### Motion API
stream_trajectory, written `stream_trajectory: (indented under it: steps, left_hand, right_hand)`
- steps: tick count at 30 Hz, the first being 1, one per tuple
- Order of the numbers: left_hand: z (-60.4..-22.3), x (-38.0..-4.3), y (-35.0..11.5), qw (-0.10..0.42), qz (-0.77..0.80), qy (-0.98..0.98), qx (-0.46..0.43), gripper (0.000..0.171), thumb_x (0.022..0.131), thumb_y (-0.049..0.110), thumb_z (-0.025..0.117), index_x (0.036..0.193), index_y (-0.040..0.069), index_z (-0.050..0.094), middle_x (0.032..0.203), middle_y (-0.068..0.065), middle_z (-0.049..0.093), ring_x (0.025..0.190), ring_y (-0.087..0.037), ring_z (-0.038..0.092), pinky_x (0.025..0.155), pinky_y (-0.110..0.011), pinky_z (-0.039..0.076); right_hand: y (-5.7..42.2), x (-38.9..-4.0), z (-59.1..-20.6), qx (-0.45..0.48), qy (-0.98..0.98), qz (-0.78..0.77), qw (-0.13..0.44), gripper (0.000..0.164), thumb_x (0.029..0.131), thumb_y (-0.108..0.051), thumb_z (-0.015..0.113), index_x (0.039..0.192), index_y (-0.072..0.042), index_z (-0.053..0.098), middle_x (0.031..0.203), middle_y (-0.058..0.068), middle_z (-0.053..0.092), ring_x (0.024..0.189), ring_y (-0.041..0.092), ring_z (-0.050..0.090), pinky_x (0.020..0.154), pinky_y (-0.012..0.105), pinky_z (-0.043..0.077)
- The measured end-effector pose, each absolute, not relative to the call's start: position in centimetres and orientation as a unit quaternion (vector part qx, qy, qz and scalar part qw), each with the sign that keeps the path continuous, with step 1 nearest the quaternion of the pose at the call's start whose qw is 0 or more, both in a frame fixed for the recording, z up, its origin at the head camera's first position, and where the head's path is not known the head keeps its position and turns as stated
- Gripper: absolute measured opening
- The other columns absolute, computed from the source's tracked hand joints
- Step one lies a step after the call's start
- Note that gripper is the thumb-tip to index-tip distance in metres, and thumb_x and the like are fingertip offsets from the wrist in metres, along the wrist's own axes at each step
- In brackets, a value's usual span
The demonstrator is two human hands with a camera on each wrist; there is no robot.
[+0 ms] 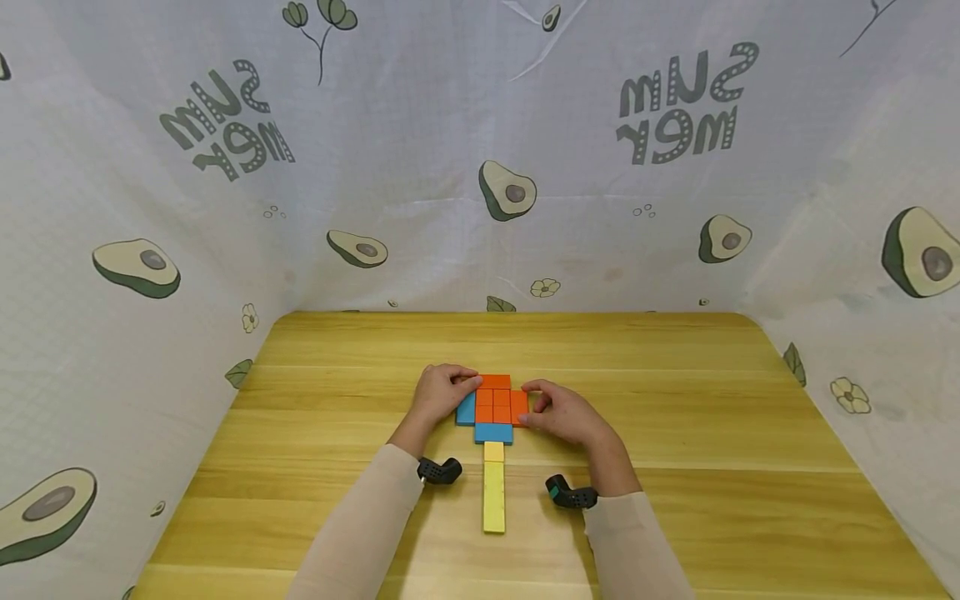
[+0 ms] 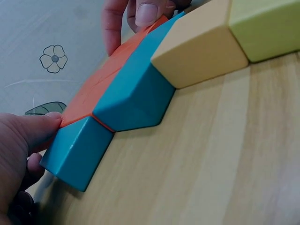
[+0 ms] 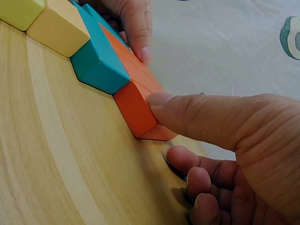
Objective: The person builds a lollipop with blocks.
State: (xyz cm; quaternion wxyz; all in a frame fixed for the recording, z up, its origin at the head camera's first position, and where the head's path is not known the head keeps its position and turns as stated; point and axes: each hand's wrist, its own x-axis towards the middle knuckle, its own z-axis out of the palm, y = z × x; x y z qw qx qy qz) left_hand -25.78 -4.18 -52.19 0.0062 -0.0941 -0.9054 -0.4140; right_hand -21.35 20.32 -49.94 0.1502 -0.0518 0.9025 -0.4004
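Orange blocks [image 1: 493,406] lie packed in a flat group on the wooden table. A blue block [image 1: 466,410] flanks the group on the left and another blue block [image 1: 493,433] sits along its near side. My left hand [image 1: 444,393] reaches over the left blue block, thumb and forefinger extended to the left end of the far orange block [image 1: 497,382]. On the other side, my right hand [image 1: 564,412] pinches the right orange block [image 1: 519,408], thumb at its near end and forefinger at the far end. In the right wrist view its other fingers [image 3: 204,206] curl beside the block.
A small pale-orange block [image 1: 493,452] and a long yellow-green block [image 1: 493,497] run in line from the near blue block toward me. Printed cloth [image 1: 442,108] surrounds the table [image 1: 675,375] at the back and sides. Black wrist devices [image 1: 441,471] sit at both cuffs.
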Motion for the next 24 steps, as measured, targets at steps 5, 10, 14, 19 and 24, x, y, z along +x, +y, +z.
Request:
stream_trajectory:
  steps: [5,10,14,19,24]
  left_hand:
    - [-51.9,-25.6,-4.3,-0.01,-0.414,-0.906,-0.088,0.029,0.097,0.037,0.069,0.114,0.016,0.08,0.097,-0.006,0.072,0.096,-0.025,0.061,0.097,-0.044,0.044]
    - [-52.6,-25.4,-4.9,0.002,-0.447,-0.889,-0.093,0.03,0.101,0.033,0.064,0.12,0.015,0.077,0.096,-0.004,0.067,0.09,-0.019,0.053,0.082,-0.036,0.044]
    - [-53.4,-24.1,-6.1,0.024,-0.48,-0.87,-0.108,0.025,0.101,0.022,0.064,0.121,0.012,0.075,0.095,-0.003,0.062,0.086,-0.016,0.05,0.077,-0.03,0.043]
    - [-53.6,-21.7,-7.5,0.025,-0.472,-0.872,-0.124,0.029,0.096,0.02,0.072,0.124,0.011,0.074,0.095,-0.002,0.057,0.085,-0.015,0.049,0.076,-0.029,0.045]
    - [-53.2,-20.7,-7.6,0.012,-0.458,-0.88,-0.125,0.038,0.095,0.028,0.074,0.129,0.012,0.072,0.099,-0.001,0.058,0.091,-0.014,0.051,0.082,-0.032,0.048]
  right_hand:
    - [20.2,-21.3,-50.0,-0.057,0.901,-0.403,0.148,0.052,0.09,-0.025,0.079,0.137,-0.013,0.06,0.095,0.005,0.06,0.077,0.019,0.052,0.07,0.031,0.041]
    - [20.1,-21.1,-50.1,-0.057,0.902,-0.401,0.149,0.052,0.09,-0.025,0.079,0.137,-0.013,0.06,0.095,0.005,0.06,0.077,0.019,0.052,0.07,0.031,0.041]
    - [20.0,-21.0,-50.1,-0.053,0.898,-0.405,0.16,0.052,0.091,-0.025,0.079,0.138,-0.014,0.06,0.096,0.005,0.06,0.078,0.02,0.052,0.07,0.031,0.042]
    - [20.0,-21.0,-50.0,-0.06,0.898,-0.405,0.159,0.052,0.091,-0.026,0.078,0.139,-0.014,0.059,0.097,0.005,0.06,0.079,0.02,0.052,0.071,0.031,0.042]
    - [20.2,-21.2,-49.9,-0.06,0.901,-0.401,0.153,0.052,0.092,-0.026,0.078,0.139,-0.014,0.059,0.097,0.005,0.059,0.079,0.02,0.051,0.07,0.031,0.041]
